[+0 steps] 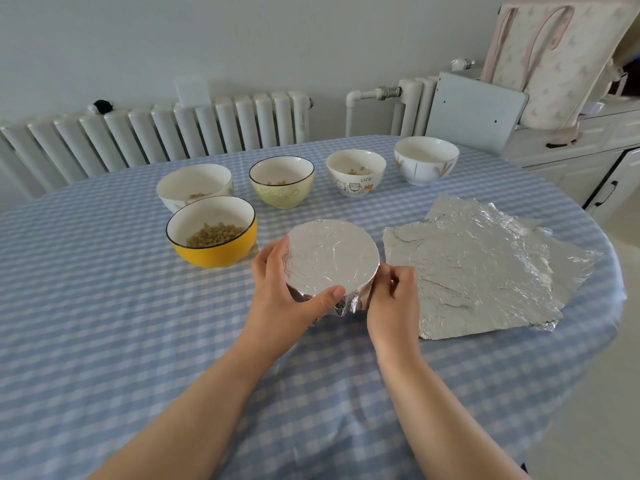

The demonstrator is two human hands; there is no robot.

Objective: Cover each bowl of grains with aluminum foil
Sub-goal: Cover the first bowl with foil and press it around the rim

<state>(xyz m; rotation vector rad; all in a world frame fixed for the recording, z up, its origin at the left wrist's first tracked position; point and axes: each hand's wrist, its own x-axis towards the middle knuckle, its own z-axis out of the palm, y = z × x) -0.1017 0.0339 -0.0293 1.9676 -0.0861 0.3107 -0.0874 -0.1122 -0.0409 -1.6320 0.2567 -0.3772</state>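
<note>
On the blue-and-white checked tablecloth (104, 306), a bowl wrapped in crinkled aluminium foil (332, 254) sits near the middle, just right of the yellow ceramic bowl of grains (213, 233). The left hand (280, 299) cups the wrapped bowl's near-left side, fingers and thumb curled round it. The right hand (394, 296) pinches the foil skirt at the near-right rim. To finish this step well, the left hand should steady the bowl while the right works round the rim, pressing the loose pleats flat beneath the lip without tearing the taut top. A stack of loose foil sheets (485, 265) lies to the right. Four uncovered bowls stand farther off: white (194, 185), pale green (282, 181), cartoon-printed (356, 173) and a white leaf-patterned one (427, 161).
</note>
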